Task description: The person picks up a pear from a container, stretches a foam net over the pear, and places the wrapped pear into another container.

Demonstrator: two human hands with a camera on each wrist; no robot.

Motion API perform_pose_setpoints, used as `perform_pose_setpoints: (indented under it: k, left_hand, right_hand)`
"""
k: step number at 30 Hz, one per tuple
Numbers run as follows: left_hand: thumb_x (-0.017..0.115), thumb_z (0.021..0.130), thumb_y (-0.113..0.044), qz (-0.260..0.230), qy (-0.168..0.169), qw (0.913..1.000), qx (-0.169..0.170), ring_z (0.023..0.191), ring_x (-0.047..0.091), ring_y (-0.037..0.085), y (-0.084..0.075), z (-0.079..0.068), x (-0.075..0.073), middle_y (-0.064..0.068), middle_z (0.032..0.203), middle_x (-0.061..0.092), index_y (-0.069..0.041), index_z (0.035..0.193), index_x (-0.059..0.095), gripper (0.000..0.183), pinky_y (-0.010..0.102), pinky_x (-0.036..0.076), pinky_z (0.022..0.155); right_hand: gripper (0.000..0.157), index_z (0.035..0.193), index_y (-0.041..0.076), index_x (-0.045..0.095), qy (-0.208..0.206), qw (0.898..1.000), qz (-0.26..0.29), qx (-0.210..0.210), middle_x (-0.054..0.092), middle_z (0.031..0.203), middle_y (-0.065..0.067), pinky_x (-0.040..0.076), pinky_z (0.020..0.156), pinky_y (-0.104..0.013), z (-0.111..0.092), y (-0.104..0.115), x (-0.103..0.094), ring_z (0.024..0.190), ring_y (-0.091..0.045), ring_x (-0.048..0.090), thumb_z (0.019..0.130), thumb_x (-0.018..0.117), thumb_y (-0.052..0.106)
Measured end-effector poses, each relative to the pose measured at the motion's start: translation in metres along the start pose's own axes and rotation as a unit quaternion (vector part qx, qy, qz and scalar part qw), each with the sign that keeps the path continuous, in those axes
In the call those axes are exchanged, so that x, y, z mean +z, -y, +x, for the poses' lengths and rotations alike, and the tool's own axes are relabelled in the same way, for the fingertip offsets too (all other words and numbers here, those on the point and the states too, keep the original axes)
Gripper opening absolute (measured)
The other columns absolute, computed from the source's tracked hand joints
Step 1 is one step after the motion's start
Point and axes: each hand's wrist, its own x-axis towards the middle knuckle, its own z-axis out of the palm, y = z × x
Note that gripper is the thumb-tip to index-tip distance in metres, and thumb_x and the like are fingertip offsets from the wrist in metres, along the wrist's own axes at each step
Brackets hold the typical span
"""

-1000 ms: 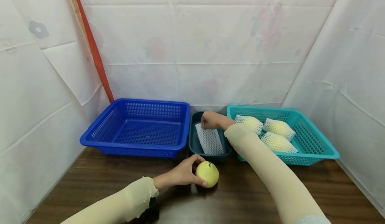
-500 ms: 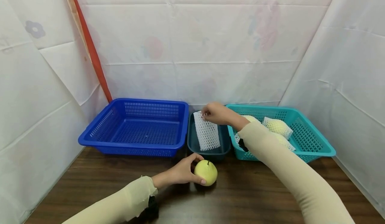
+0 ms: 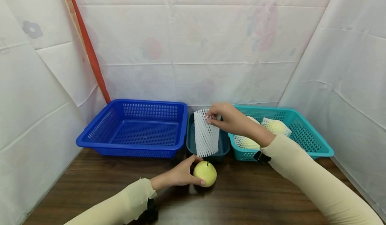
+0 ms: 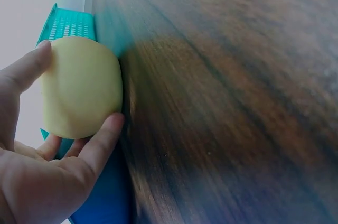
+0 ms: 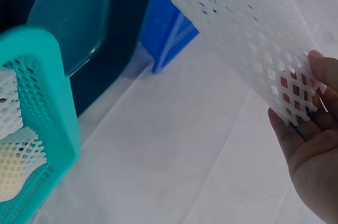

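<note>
On the brown table a yellow-green pear [image 3: 205, 174] stands with its stem up. My left hand [image 3: 181, 174] grips it from the left; in the left wrist view the thumb and fingers [image 4: 103, 145] curve round the pear [image 4: 82, 89]. My right hand [image 3: 227, 117] pinches one end of a white foam net sleeve [image 3: 206, 134], which hangs flat in front of the dark teal tray [image 3: 224, 144]. Seen from the right wrist, the thumb and fingers of the hand [image 5: 317, 145] hold the foam net's [image 5: 248, 39] edge.
At the left stands a blue perforated basket [image 3: 132, 147]. A turquoise basket [image 3: 319, 141] on the right holds several net-wrapped pears [image 3: 275, 126], partly behind the right arm. White cloth [image 3: 193, 50] hangs behind and at both sides.
My right hand has lifted the foam net sleeve up from the dark tray and drawn it nearer, moving slightly right. The left hand stays on the pear.
</note>
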Motion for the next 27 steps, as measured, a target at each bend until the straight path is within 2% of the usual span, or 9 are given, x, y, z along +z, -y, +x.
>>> perform_pose_setpoints:
  k: [11,16,19,21,23,25,27]
  left_hand:
    - [0.082,0.076,-0.024,-0.017,0.01,0.9998,0.008,0.116,0.047,0.026,-0.001,-0.004,-0.002,0.01,0.124,0.051,0.0,0.13,0.043,0.071,0.048,0.037,0.098]
    - [0.076,0.082,-0.019,-0.067,0.041,0.9967,0.021,0.119,0.045,0.03,-0.007,-0.01,-0.009,0.013,0.129,0.046,0.002,0.135,0.037,0.069,0.042,0.043,0.094]
    - [0.067,0.089,-0.016,-0.088,0.062,0.9942,0.004,0.123,0.043,0.035,-0.013,-0.016,-0.021,0.018,0.134,0.042,0.003,0.137,0.035,0.061,0.041,0.045,0.093]
    - [0.058,0.093,-0.014,-0.095,0.065,0.9932,-0.011,0.124,0.043,0.036,-0.019,-0.018,-0.031,0.02,0.136,0.042,0.003,0.138,0.035,0.054,0.044,0.043,0.095]
    - [0.049,0.096,-0.013,-0.113,0.061,0.9913,-0.026,0.12,0.047,0.039,-0.028,-0.019,-0.039,0.022,0.132,0.047,0.006,0.138,0.036,0.048,0.046,0.045,0.091]
    - [0.042,0.099,-0.016,-0.155,0.058,0.985,-0.047,0.111,0.053,0.037,-0.036,-0.018,-0.044,0.019,0.123,0.055,0.007,0.136,0.039,0.043,0.044,0.049,0.084]
    - [0.037,0.102,-0.022,-0.205,0.06,0.9748,-0.066,0.098,0.059,0.033,-0.045,-0.016,-0.046,0.016,0.112,0.061,0.007,0.132,0.045,0.042,0.039,0.052,0.075]
  right_hand:
    - [0.011,0.096,0.008,0.069,-0.043,0.998,0.017,-0.032,0.059,0.086,0.005,0.048,0.063,-0.027,-0.028,0.018,-0.001,0.075,-0.007,0.053,0.086,0.069,0.003]
    - [0.015,0.096,0.008,0.069,-0.061,0.996,0.021,-0.053,0.06,0.087,0.005,0.048,0.063,-0.025,-0.034,0.019,-0.001,0.075,-0.007,0.053,0.084,0.07,0.0]
    - [0.017,0.097,0.007,0.069,-0.068,0.995,0.023,-0.071,0.06,0.088,0.004,0.048,0.062,-0.025,-0.035,0.019,-0.001,0.074,-0.007,0.053,0.083,0.071,-0.003]
    - [0.019,0.097,0.006,0.068,-0.073,0.994,0.023,-0.082,0.06,0.088,0.003,0.048,0.062,-0.025,-0.036,0.02,-0.002,0.074,-0.008,0.054,0.082,0.071,-0.005]
    - [0.021,0.097,0.006,0.068,-0.076,0.992,0.031,-0.093,0.061,0.089,0.002,0.048,0.062,-0.025,-0.036,0.022,-0.002,0.075,-0.009,0.054,0.081,0.071,-0.007]
    - [0.023,0.097,0.006,0.068,-0.076,0.991,0.042,-0.102,0.061,0.09,0.002,0.049,0.062,-0.025,-0.035,0.024,-0.003,0.076,-0.01,0.054,0.08,0.071,-0.008]
    - [0.025,0.098,0.006,0.067,-0.07,0.989,0.054,-0.115,0.062,0.091,0.001,0.05,0.063,-0.025,-0.032,0.027,-0.003,0.078,-0.01,0.055,0.079,0.071,-0.01]
